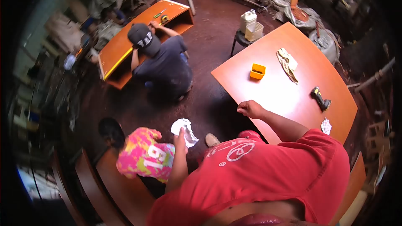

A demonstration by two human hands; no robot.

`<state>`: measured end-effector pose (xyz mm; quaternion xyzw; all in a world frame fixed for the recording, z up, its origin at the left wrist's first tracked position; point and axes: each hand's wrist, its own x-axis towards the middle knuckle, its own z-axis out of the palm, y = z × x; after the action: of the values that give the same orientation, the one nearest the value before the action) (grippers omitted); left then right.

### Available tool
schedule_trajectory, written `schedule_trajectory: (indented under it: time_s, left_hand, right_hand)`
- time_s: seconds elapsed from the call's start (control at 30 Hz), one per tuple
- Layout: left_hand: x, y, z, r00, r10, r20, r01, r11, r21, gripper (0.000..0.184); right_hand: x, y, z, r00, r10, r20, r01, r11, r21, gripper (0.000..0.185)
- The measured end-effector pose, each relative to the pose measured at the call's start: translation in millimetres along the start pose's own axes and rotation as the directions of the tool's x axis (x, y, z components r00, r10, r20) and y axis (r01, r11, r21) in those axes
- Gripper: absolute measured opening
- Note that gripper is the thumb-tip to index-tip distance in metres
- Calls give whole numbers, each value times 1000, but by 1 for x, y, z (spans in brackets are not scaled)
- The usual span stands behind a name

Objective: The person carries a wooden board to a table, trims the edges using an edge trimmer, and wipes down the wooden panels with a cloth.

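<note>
My left hand (pixel 180 141) is closed on a crumpled white sheet (pixel 189 130), cloth or paper, which spreads past the fingers. My right hand (pixel 250 109) is held over the near left edge of an orange-brown wooden table (pixel 234 73). Its fingers are curled in, and their inner side is hidden. Beyond it on the tabletop stands a yellow bin (pixel 257 71) with small dark pieces inside. A cream cloth or glove (pixel 287 64) lies farther back, a cordless drill (pixel 321 98) to the right, and a crumpled white piece (pixel 325 126) near the right edge.
A person in a dark cap (pixel 146 42) crouches at an orange-brown cabinet (pixel 121 44) with a tape measure (pixel 164 18) on top. Close on my left is another person in a tie-dye shirt (pixel 142 152). Wooden panels (pixel 121 180) stand behind. A stool (pixel 241 38) holds white containers (pixel 253 31).
</note>
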<state>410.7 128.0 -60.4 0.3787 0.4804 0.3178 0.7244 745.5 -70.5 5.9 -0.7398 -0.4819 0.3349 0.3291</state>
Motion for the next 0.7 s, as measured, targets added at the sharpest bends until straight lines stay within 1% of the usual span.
schedule_trajectory:
  time_s: [0.03, 0.07, 0.13, 0.2, 0.23, 0.27, 0.3, 0.37, 0.43, 0.5, 0.53, 0.57, 0.6, 0.63, 0.7]
  left_hand:
    - [23, 25, 10, 998, -7, 65, 5, 999, 42, 34]
    - [42, 47, 21, 996, -23, 90, 16, 997, 74, 34]
    - [87, 81, 46, 990, -14, 143, -9, 988, 157, 36]
    - [127, 91, 58, 986, 2, 169, -50, 958, 283, 40]
    - [150, 88, 58, 985, -16, 173, -49, 931, 361, 39]
    - [169, 90, 63, 981, 5, 194, -94, 888, 449, 39]
    - [185, 89, 69, 977, 20, 211, -132, 837, 530, 39]
    - [221, 82, 68, 970, 42, 241, -205, 675, 709, 41]
    - [238, 92, 88, 974, 21, 226, -208, 476, 855, 45]
    - [265, 82, 79, 984, 11, 176, -172, 281, 944, 51]
    - [273, 93, 92, 994, -84, 68, -53, 176, 983, 55]
    - [270, 104, 113, 983, -176, -55, 70, 78, 994, 58]
    - [271, 122, 147, 975, -192, -115, 107, -49, 993, 59]
    - [284, 120, 151, 969, -193, -156, 151, -45, 988, 59]
    - [308, 114, 145, 959, -282, 10, 14, 83, 996, 57]
  right_hand:
    - [19, -2, -12, 1000, 19, -13, -19, 998, -57, 22]
    - [42, 6, -20, 996, 83, -36, -82, 997, 12, 23]
    - [87, 18, -40, 984, 148, -94, -138, 985, 105, 22]
    - [140, 54, -56, 972, 201, -123, -176, 966, 189, 21]
    - [170, 77, -66, 966, 216, -146, -186, 963, 193, 21]
    - [206, 97, -79, 951, 248, -186, -196, 946, 259, 21]
    - [242, 120, -94, 934, 284, -215, -207, 924, 322, 21]
    - [323, 178, -133, 920, 275, -279, -127, 883, 451, 21]
    - [401, 214, -183, 846, 397, -356, -158, 824, 544, 21]
    - [476, 264, -222, 769, 442, -462, -142, 822, 551, 24]
    - [503, 287, -241, 719, 402, -567, -209, 903, 375, 29]
    - [529, 305, -259, 646, 377, -663, -270, 926, 263, 34]
    - [551, 309, -284, 624, 386, -679, -281, 922, 266, 34]
    - [577, 317, -306, 600, 402, -692, -298, 915, 273, 35]
    - [616, 365, -340, 533, 199, -822, -265, 962, 61, 45]
